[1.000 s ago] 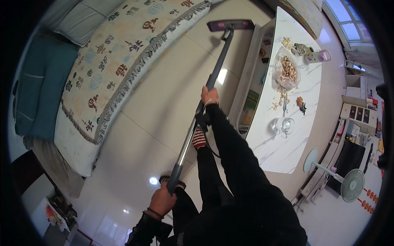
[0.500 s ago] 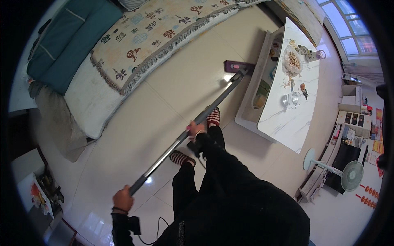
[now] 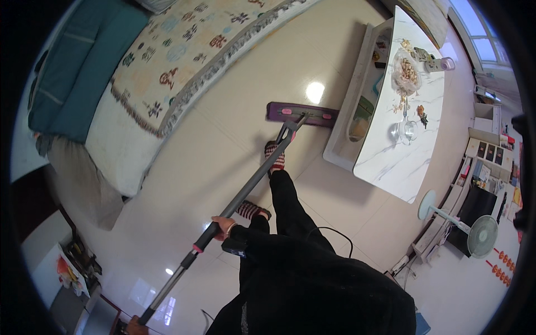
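A flat mop [image 3: 249, 184] slants across the view, its long grey and silver handle running from the lower left up to a wide purple mop head [image 3: 298, 113]. The head lies on the tiled floor, its right end against or just beneath the edge of the marble-topped coffee table [image 3: 385, 156]. My right hand [image 3: 225, 224] is wrapped round the middle of the handle, above a pink ring. At the lower left rim, my left hand [image 3: 135, 325] grips the handle's end and is partly cut off. My slippered feet stand close beside the handle.
A sofa with a fringed patterned cover [image 3: 184, 50] lines the left side, with teal cushions [image 3: 84, 61]. On the coffee table are a bag of nuts [image 3: 406, 72], a glass pitcher [image 3: 406, 133] and a cup [image 3: 441, 65]. A standing fan [image 3: 481, 237] is at the right.
The mop head has come back nearer to me and swung left, showing its full width. Both hands have moved down and left with the handle.
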A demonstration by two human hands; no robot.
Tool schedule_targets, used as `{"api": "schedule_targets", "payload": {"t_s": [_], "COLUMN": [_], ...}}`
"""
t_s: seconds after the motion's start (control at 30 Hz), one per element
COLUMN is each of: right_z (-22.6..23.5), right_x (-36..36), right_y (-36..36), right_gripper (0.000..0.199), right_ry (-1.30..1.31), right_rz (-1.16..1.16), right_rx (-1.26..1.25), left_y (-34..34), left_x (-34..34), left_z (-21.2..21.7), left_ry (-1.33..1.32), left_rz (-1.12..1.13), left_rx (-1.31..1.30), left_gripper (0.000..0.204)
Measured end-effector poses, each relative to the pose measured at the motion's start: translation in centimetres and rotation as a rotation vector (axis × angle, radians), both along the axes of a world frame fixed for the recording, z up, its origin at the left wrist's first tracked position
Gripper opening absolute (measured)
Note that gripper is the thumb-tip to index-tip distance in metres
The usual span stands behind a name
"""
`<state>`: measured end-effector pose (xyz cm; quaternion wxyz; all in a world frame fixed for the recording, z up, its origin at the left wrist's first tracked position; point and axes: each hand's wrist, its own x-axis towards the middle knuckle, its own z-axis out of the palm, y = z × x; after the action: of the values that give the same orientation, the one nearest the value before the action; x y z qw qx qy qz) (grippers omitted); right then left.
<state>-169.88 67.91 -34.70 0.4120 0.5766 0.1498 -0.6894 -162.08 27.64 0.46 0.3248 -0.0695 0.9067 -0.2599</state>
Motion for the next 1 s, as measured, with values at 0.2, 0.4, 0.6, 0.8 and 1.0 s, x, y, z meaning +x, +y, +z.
{"api": "schedule_targets", "payload": {"t_s": [0.2,0.4,0.6,0.8,1.0], "right_z": [-7.8,-9.2,-9.4,-12.3,-13.6], "right_x": [-11.8,-25.2,-30.0,-27.0,-17.9], "right_y": [20.6,42.3,53.1,54.0,42.5], "right_gripper": [0.022,0.022,0.034,0.052,0.047], "right_ry": [0.171,0.433,0.377,0.187,0.31], "right_rz": [-0.131,-0.267,-0.29,0.305,0.348], "right_rx": [0.47,0.992,1.171,1.497,1.348], "left_y": [22.5,47.5,63.5,62.9,50.0], "left_x": [-11.4,-25.8,-31.1,-28.6,-22.6], "left_z": [-10.2,-18.0,-21.5,-21.8,-21.0], "left_ry": [-0.031,-0.085,-0.178,-0.294,-0.294], "left_rz": [0.001,-0.182,-0.225,-0.177,-0.209], "left_rx": [0.258,0.72,0.868,0.857,0.825], "left_gripper": [0.01,0.017,0.024,0.019,0.017]}}
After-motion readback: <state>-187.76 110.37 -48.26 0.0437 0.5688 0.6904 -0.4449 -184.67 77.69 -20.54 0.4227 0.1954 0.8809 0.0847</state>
